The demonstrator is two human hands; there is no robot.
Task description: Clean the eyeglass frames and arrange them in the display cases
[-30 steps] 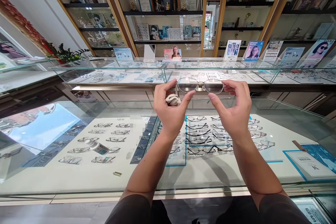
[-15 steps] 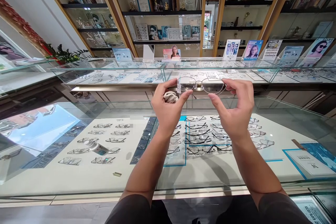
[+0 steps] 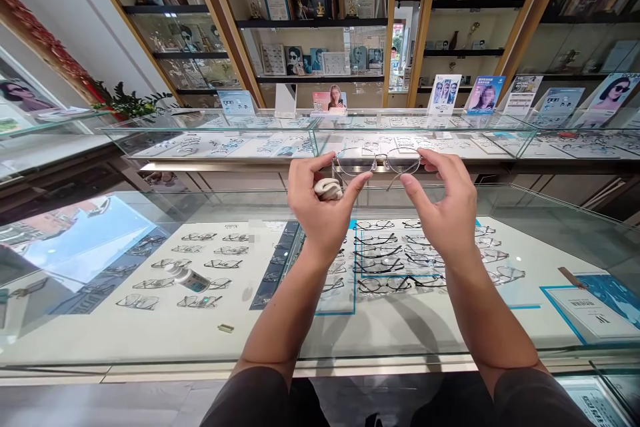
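Above the glass counter I hold a pair of thin-rimmed, round eyeglasses (image 3: 381, 158) at arm's length. My left hand (image 3: 323, 213) pinches the left end of the frame between fingers and thumb. A crumpled pale cloth (image 3: 329, 189) is tucked in that same hand, against the curled fingers. On the other side, my right hand (image 3: 447, 207) grips the right end of the frame with its fingertips, thumb below. One slim temple arm slants down beneath the right lens.
Rows of spectacles (image 3: 383, 285) lie inside the glass display case (image 3: 165, 353) below my arms. A small white bottle (image 3: 190, 278) and a small metallic piece (image 3: 225, 328) are at the left. Another showcase (image 3: 240, 121) with upright ad cards stands beyond, before wall shelves.
My right hand has shifted slightly left, and the eyeglasses have turned a little, so a temple arm now shows below the right lens. Both hands keep their hold.
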